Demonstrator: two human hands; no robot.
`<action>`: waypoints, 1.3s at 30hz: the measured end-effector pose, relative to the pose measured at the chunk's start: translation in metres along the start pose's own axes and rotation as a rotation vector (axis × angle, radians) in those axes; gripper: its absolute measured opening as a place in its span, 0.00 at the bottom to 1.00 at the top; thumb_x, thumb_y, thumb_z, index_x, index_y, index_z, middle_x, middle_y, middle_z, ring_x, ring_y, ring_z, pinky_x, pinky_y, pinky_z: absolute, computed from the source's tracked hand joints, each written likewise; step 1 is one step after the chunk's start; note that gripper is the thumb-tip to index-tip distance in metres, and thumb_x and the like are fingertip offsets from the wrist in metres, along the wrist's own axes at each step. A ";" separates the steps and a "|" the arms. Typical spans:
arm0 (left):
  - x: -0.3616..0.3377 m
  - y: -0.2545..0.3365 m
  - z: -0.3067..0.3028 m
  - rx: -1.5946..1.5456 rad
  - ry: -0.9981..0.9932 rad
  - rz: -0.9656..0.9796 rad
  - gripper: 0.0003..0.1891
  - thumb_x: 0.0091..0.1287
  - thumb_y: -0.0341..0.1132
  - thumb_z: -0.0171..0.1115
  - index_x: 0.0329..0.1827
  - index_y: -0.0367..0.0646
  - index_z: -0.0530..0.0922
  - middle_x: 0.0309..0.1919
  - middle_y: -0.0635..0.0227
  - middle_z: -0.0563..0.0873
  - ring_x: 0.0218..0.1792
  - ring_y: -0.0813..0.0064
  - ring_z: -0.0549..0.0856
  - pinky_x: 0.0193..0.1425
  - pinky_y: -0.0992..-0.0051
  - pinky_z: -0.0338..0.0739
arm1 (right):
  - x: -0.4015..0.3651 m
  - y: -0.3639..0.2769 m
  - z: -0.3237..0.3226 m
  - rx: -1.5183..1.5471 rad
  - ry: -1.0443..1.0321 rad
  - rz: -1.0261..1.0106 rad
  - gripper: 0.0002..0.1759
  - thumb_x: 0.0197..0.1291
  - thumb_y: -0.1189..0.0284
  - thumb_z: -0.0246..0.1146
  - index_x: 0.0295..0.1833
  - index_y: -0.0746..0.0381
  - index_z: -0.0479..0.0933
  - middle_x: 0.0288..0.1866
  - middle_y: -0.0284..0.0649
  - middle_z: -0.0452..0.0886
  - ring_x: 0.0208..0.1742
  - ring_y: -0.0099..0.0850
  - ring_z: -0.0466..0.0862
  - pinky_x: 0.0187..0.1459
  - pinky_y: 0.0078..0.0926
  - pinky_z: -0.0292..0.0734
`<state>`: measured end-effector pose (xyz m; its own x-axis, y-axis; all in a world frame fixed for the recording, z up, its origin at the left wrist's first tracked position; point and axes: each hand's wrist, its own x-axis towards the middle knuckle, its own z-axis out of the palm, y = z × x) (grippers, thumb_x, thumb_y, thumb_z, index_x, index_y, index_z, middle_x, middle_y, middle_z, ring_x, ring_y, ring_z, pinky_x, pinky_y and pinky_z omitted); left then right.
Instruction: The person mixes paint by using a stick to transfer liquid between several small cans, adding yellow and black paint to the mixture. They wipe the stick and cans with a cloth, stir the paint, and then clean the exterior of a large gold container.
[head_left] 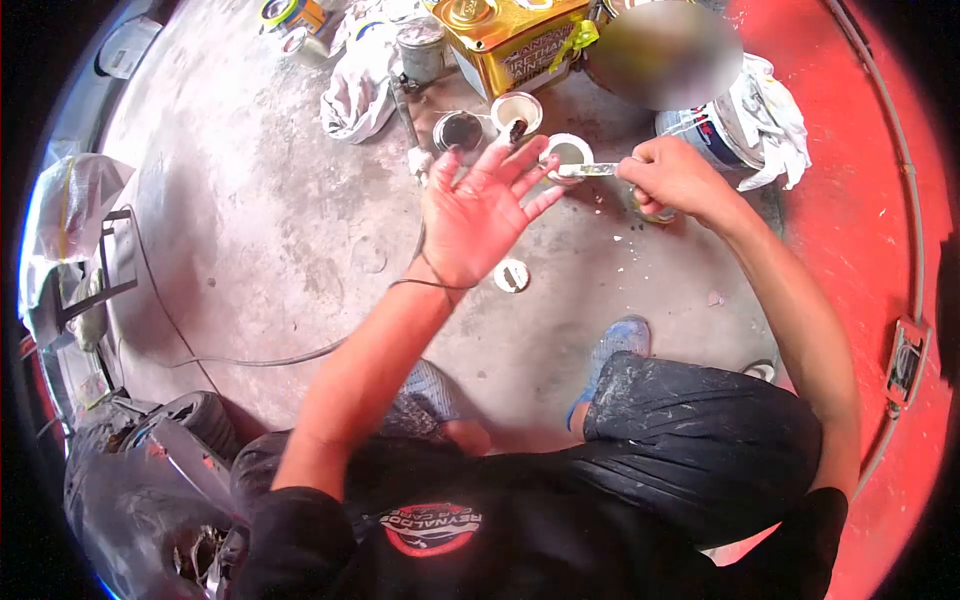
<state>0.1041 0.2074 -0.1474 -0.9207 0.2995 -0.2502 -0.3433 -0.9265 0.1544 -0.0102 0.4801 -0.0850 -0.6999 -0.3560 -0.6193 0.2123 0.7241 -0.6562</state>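
My left hand (478, 205) is raised palm up over the concrete floor, fingers spread, empty. My right hand (672, 175) grips a thin metal blade (588, 170) that points left toward my left fingertips. Just behind the blade sits a small white cup (570, 150) on the floor. Another white cup (517, 110) with a dark stick in it stands farther back, beside a dark open tin (459, 130).
A gold rectangular can (510, 40), a grey tin (421, 45), white rags (360, 90) and a white-blue bucket (715, 140) crowd the far side. A round white lid (511, 274) lies near my wrist. A red panel (870, 180) rises at right; a cable (250, 358) crosses the floor.
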 end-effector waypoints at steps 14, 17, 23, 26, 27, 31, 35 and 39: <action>0.023 -0.111 -0.037 0.898 0.235 0.182 0.46 0.77 0.31 0.51 0.98 0.56 0.43 0.38 0.58 0.94 0.40 0.66 0.92 0.54 0.65 0.86 | -0.024 0.014 0.008 0.451 -0.168 0.218 0.18 0.85 0.56 0.60 0.39 0.53 0.75 0.29 0.24 0.77 0.30 0.19 0.82 0.39 0.25 0.85; 0.027 -0.121 -0.042 1.139 0.294 0.252 0.49 0.74 0.31 0.55 0.98 0.61 0.44 0.35 0.54 0.93 0.38 0.57 0.93 0.52 0.56 0.87 | -0.027 0.013 0.010 0.514 -0.218 0.191 0.18 0.85 0.56 0.61 0.40 0.54 0.75 0.30 0.25 0.76 0.31 0.20 0.82 0.45 0.29 0.88; 0.031 -0.123 -0.036 1.496 0.404 0.267 0.53 0.70 0.31 0.59 0.97 0.55 0.42 0.36 0.48 0.92 0.38 0.41 0.91 0.50 0.44 0.85 | -0.023 0.027 0.018 0.680 -0.259 0.120 0.17 0.86 0.59 0.60 0.41 0.55 0.72 0.29 0.27 0.73 0.32 0.22 0.81 0.52 0.35 0.90; 0.030 -0.124 -0.039 1.570 0.422 0.289 0.55 0.68 0.31 0.60 0.97 0.53 0.40 0.36 0.47 0.93 0.37 0.36 0.91 0.48 0.39 0.84 | -0.021 0.027 0.017 0.750 -0.262 0.133 0.17 0.86 0.60 0.60 0.40 0.55 0.71 0.29 0.27 0.73 0.32 0.23 0.80 0.53 0.37 0.91; 0.028 -0.125 -0.040 1.615 0.437 0.293 0.55 0.68 0.31 0.60 0.97 0.53 0.39 0.36 0.48 0.93 0.37 0.37 0.91 0.48 0.39 0.84 | -0.020 0.027 0.017 0.758 -0.244 0.144 0.17 0.86 0.61 0.61 0.40 0.55 0.71 0.29 0.26 0.72 0.31 0.24 0.79 0.53 0.38 0.91; 0.020 -0.129 -0.039 1.640 0.437 0.310 0.55 0.67 0.32 0.62 0.97 0.53 0.42 0.35 0.49 0.93 0.37 0.39 0.91 0.48 0.40 0.85 | -0.014 0.015 0.013 0.699 -0.213 0.126 0.16 0.84 0.62 0.62 0.39 0.54 0.70 0.29 0.25 0.70 0.31 0.22 0.78 0.51 0.36 0.92; 0.017 -0.130 -0.036 1.673 0.439 0.298 0.52 0.67 0.32 0.61 0.96 0.51 0.47 0.37 0.51 0.94 0.38 0.40 0.92 0.49 0.42 0.86 | -0.006 0.007 0.007 0.582 -0.210 0.107 0.16 0.84 0.61 0.61 0.39 0.54 0.71 0.28 0.24 0.69 0.28 0.22 0.78 0.48 0.36 0.93; 0.005 -0.141 -0.027 1.546 0.444 0.392 0.50 0.68 0.31 0.59 0.96 0.47 0.50 0.41 0.57 0.95 0.39 0.46 0.93 0.50 0.50 0.87 | 0.000 -0.005 0.011 0.333 -0.109 0.097 0.17 0.83 0.62 0.64 0.37 0.55 0.72 0.28 0.27 0.73 0.28 0.24 0.79 0.38 0.35 0.86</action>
<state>0.1528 0.3331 -0.1966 -0.9622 -0.2181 -0.1631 -0.2158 0.2450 0.9452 -0.0031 0.4702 -0.0866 -0.5928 -0.3690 -0.7158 0.4968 0.5319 -0.6857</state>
